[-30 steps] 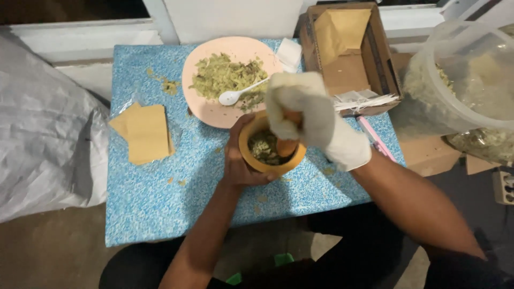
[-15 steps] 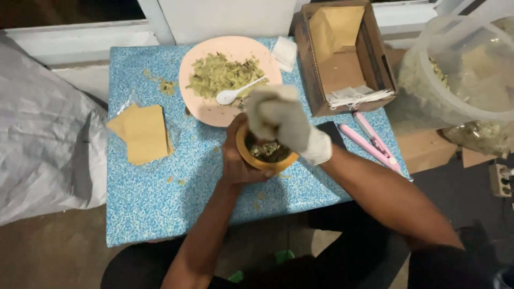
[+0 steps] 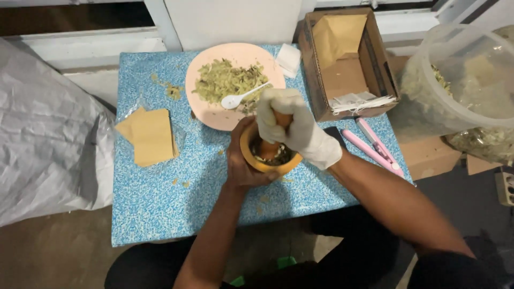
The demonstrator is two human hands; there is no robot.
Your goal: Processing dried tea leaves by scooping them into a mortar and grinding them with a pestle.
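1. Our left hand [image 3: 243, 163] wraps the wooden mortar [image 3: 267, 155] on the desk [image 3: 160, 198], steadying it.
2. Our gloved right hand [image 3: 292, 126] grips the pestle [image 3: 272, 145] upright inside, for downward pressure.

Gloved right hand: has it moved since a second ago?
Yes. The gloved right hand has drawn back from the cardboard box toward the pink plate, over the wooden bowl.
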